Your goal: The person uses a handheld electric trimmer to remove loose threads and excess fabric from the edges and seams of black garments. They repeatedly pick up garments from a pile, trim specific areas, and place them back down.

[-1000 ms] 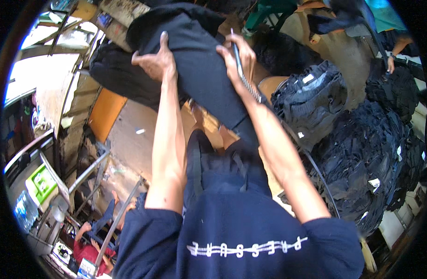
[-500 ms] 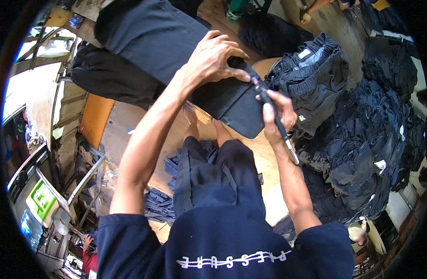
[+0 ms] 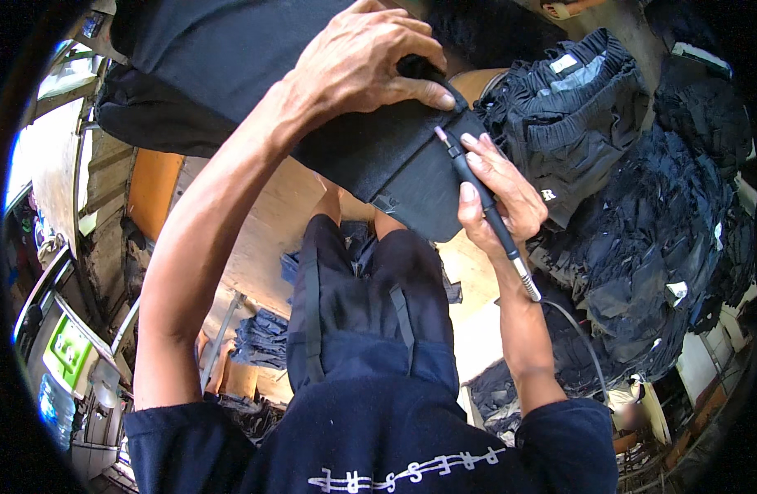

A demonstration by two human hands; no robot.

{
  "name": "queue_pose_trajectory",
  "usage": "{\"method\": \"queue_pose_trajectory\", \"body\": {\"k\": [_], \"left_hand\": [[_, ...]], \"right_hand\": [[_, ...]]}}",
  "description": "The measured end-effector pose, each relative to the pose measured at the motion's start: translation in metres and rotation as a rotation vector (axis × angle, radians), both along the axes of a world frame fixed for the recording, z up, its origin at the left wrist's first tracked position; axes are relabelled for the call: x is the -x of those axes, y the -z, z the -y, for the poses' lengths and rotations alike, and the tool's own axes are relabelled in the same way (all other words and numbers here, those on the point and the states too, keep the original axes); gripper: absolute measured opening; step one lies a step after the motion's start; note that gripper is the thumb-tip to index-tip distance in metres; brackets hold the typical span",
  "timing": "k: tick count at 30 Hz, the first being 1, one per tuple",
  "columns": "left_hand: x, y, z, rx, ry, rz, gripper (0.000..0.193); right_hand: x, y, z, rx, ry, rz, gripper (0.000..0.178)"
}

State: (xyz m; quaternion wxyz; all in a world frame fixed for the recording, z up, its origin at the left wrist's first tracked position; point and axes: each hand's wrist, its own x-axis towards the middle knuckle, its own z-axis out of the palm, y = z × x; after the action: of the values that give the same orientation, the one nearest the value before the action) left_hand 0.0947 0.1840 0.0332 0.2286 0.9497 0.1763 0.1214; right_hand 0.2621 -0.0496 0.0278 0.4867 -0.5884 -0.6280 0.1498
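A long black cloth piece, folded and crossed by a seam line, stretches in front of me from the upper left to the middle. My left hand pinches its far edge between thumb and curled fingers. A pen-shaped black tool with a pinkish tip, a metal spring sleeve and a thin grey cord lies in the fingers of my right hand. Its tip is over the cloth near the seam, just below my left thumb; whether it touches is unclear.
Stacked black shorts with elastic waists sit beyond my right hand. A large heap of dark cloth fills the right side. Folded dark cloth is at lower left, near a green-and-white box. The tool's grey cord trails past my right forearm.
The tool's tip has come away from beside my left thumb and is now nearer me, over the cloth's seam. Cloth and left hand sit higher in view. More of the cord shows.
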Motion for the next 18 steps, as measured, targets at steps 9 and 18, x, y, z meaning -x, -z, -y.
{"method": "queue_pose_trajectory", "body": {"k": [9,18], "left_hand": [[-0.0006,-0.0034,-0.0016,0.218,0.074,0.014,0.052],[-0.0003,0.0004,-0.0001,0.201,0.039,0.014,0.055]], "right_hand": [[0.0043,0.0011,0.0033,0.015,0.027,0.017,0.033],[0.0097,0.0026,0.0088,0.026,0.0,0.016,0.034]]}}
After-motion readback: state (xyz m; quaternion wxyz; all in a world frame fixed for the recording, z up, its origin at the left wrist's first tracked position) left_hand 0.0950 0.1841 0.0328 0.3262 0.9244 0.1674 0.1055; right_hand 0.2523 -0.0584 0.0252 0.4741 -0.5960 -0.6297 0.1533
